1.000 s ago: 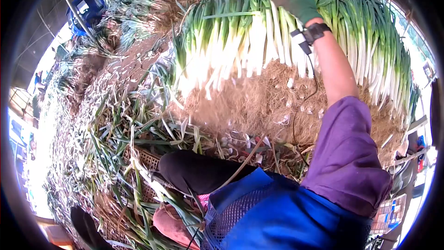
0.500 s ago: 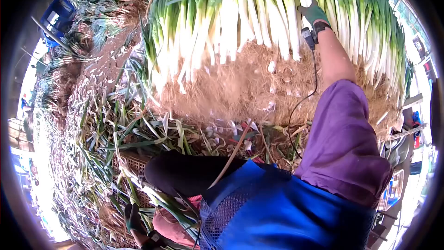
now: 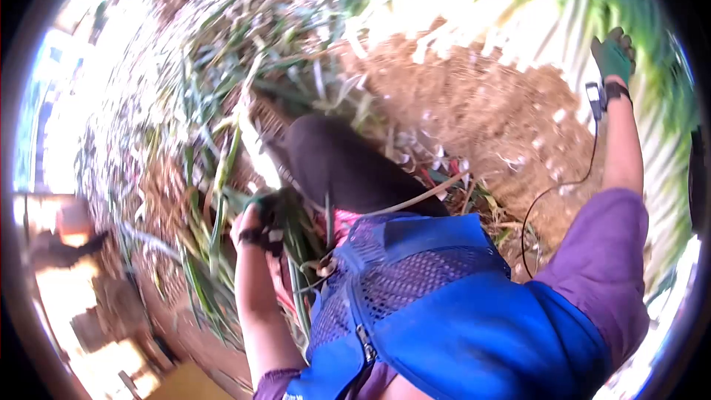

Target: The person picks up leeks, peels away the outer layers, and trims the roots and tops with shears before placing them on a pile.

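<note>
My left hand (image 3: 259, 215), in a dark green glove, is low in front of my bent knee. Its blurred fingers appear closed around a large green onion (image 3: 259, 154), whose white stem points up and away while green leaves trail below. At the upper right, my right hand (image 3: 615, 55), in a green glove, lies over the stems of a big pile of green onions (image 3: 570, 30). Its fingers look stretched out and slightly apart, with nothing in them. Brown roots (image 3: 474, 96) of the pile face me.
Loose leaves and trimmings (image 3: 207, 252) cover the ground on the left. A thin cable (image 3: 529, 215) hangs from a small device (image 3: 595, 100) at my right wrist. My dark-clad knee (image 3: 333, 155) and blue apron (image 3: 474, 311) fill the near middle.
The view has swung left, so the pile sits further right. My left hand has come up from the lower edge with a green onion. My right hand remains on the pile.
</note>
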Motion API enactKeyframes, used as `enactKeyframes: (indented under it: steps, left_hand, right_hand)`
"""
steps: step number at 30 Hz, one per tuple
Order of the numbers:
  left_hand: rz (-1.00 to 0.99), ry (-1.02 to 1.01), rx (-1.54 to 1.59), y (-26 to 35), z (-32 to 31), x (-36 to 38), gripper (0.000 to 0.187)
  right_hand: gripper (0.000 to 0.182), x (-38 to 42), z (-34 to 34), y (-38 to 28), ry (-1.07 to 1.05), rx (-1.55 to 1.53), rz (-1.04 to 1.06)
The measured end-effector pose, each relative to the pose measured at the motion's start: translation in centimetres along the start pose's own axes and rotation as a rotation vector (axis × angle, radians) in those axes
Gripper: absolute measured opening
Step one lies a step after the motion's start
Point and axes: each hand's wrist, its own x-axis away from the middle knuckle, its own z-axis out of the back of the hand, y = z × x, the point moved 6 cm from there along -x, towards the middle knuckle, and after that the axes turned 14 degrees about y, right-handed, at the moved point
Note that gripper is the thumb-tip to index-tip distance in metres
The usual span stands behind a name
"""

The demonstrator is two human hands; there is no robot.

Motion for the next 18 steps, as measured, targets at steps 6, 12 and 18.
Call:
enactKeyframes:
  steps: [6,12,18]
  left_hand:
    - [-0.127,-0.016,0.173,0.5,-2.1,-0.2,0.024]
    - [-0.383,0.010,0.627,0.8,5.3,2.9,0.025]
    - [-0.299,-0.042,0.949,-0.3,9.5,7.1,0.028]
  right_hand:
    - [0.079,10.8,6.5,-22.5,-0.273,-1.141,0.447]
    - [0.031,30.1,26.3,-35.5,-0.905,-1.738,1.090]
    - [0.055,49.6,32.4,-43.2,-1.135,-1.443,1.315]
